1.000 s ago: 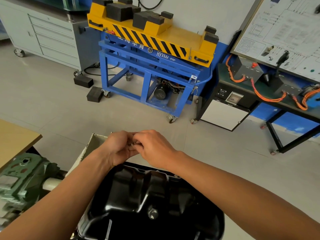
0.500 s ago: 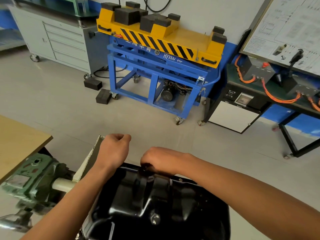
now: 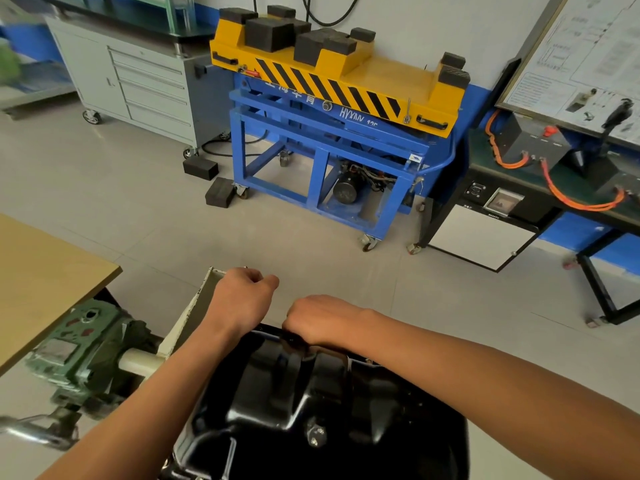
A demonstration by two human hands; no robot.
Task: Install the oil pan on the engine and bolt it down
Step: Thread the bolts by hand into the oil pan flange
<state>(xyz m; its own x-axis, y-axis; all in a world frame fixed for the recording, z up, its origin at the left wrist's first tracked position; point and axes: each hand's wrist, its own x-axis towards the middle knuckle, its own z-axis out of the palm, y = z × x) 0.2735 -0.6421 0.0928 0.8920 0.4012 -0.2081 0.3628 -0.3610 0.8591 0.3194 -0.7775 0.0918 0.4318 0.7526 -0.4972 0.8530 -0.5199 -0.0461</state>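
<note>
Right hand (image 3: 320, 318) dropped from left hand (image 3: 242, 299) to the oil pan (image 3: 311, 403) rim.

The pan (image 3: 311, 403) is finished in glossy black over metal; its bolt (image 3: 314, 436) is left bare and dull. The gearbox (image 3: 83, 344) is painted matt green, chipped and rough. The table (image 3: 41, 271) is topped in matt wood. The cart (image 3: 277, 181) is made of blue-painted metal. The floor (image 3: 138, 220) is laid in smooth tiles.
</note>
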